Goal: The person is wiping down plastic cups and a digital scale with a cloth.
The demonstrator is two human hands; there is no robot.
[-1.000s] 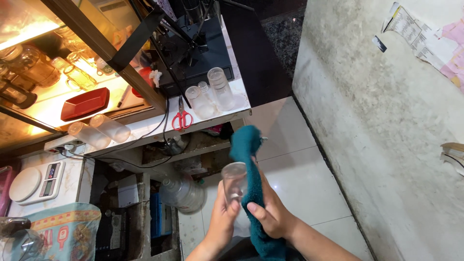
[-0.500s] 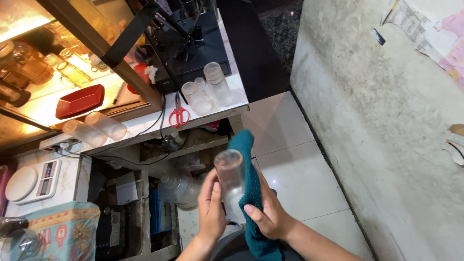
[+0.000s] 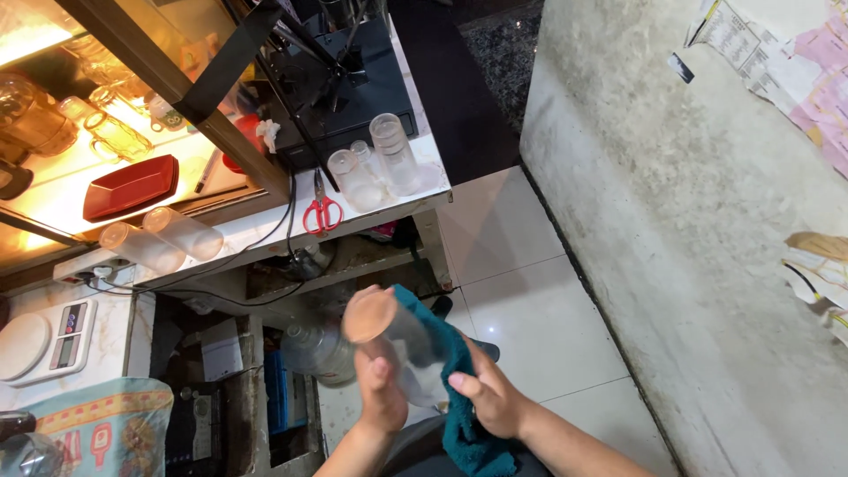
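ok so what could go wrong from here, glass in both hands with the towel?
1. The clear glass is held in mid-air over the tiled floor, gripped only by the left hand and through the teal towel in the right hand; a slip would probably break it.
2. Several glasses stand close to the worktop's edge, and two more lie on their sides; an elbow or the swinging towel might knock them off.

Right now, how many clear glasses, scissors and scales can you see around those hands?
Clear glasses: 6, namely one in the hands, three standing on the counter, two lying down
Red scissors: 1
Scale: 1
Total: 8
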